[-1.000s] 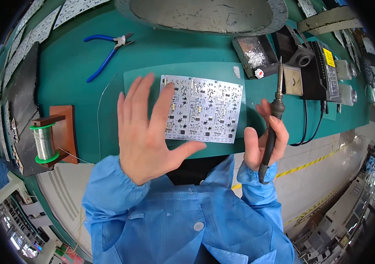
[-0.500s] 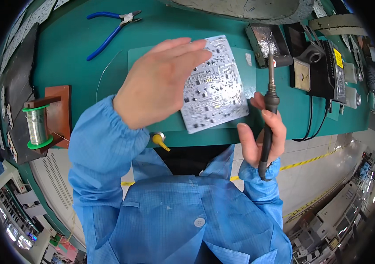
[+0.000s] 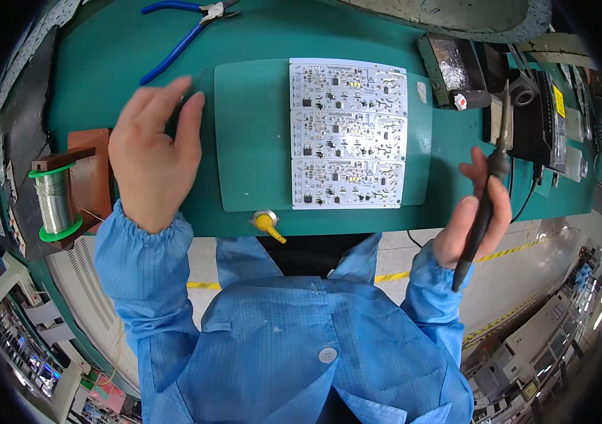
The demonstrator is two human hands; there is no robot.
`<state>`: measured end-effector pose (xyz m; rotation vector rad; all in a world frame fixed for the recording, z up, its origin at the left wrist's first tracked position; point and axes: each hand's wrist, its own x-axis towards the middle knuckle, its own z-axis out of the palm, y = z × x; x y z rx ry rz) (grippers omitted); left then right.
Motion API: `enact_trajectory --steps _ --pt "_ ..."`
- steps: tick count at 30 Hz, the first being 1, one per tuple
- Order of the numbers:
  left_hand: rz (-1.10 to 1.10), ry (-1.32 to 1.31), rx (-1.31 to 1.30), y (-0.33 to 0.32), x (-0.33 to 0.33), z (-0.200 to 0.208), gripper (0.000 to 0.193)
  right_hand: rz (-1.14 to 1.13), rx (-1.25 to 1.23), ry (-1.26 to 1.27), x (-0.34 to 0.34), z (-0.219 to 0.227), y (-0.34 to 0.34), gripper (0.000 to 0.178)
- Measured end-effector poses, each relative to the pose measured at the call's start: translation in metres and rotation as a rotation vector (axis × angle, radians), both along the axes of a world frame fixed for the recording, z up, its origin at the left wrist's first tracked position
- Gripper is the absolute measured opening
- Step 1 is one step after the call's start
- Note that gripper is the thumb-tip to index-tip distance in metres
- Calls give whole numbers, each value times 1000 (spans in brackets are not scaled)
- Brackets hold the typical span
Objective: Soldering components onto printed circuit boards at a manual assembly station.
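A white circuit board panel (image 3: 349, 134) in three sections lies straight on a pale green mat (image 3: 251, 141). Its surface is dotted with small dark parts. To the left of the mat, my left hand (image 3: 152, 155) hovers over the table with thumb and forefinger apart, holding nothing that I can see. A thin wire strand near those fingers is mostly hidden. Off the mat's right side, my right hand (image 3: 481, 212) grips a black-handled soldering iron (image 3: 483, 219), its metal tip pointing away from me.
A solder wire spool (image 3: 54, 201) stands on a brown holder at the left. Blue-handled cutters (image 3: 181, 46) lie at the far left. A yellow-tailed snap fitting (image 3: 267, 222) sits at the near edge. Far right are a metal tray (image 3: 453, 67) and a black soldering station (image 3: 545, 120).
My left hand has left the board and moved left. The board has turned from tilted to straight on the mat. My right hand has carried the soldering iron to the right.
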<state>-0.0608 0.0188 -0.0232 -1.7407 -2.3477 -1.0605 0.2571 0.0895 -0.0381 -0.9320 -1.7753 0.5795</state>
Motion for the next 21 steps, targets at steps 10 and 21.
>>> enact_trajectory --steps 10,21 --pt "-164 -547 -13 -25 40 30 15 97 -115 -111 -10 3 -2 41" --pt "-137 -660 -31 -19 73 3 12 289 -146 -101 -27 -2 -16 59"
